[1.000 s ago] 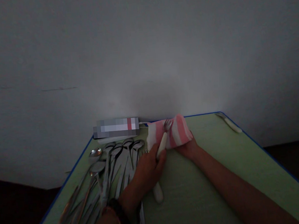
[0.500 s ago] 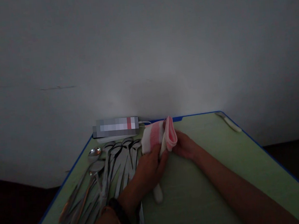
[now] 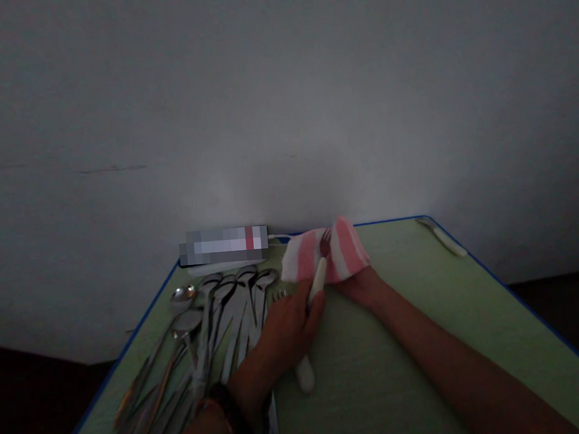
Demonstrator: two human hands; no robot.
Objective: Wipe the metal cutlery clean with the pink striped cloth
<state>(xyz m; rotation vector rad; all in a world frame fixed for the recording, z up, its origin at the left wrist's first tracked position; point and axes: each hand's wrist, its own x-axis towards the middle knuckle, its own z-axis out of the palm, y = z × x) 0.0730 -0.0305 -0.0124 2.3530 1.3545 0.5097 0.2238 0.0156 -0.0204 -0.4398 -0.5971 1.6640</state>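
Opening the striped cloth [image 3: 351,259] bares the fork [image 3: 320,269]

Compared with half a second ago, I see the fold spread apart, so the tines now lie uncovered against the fabric instead of wrapped in it. At twelve o'clock over the desk [image 3: 362,372], the left hand [image 3: 288,323] grips the fork's handle; the right hand [image 3: 360,286] holds the cloth from below. Loose spoons [image 3: 246,274] lie towards ten o'clock.
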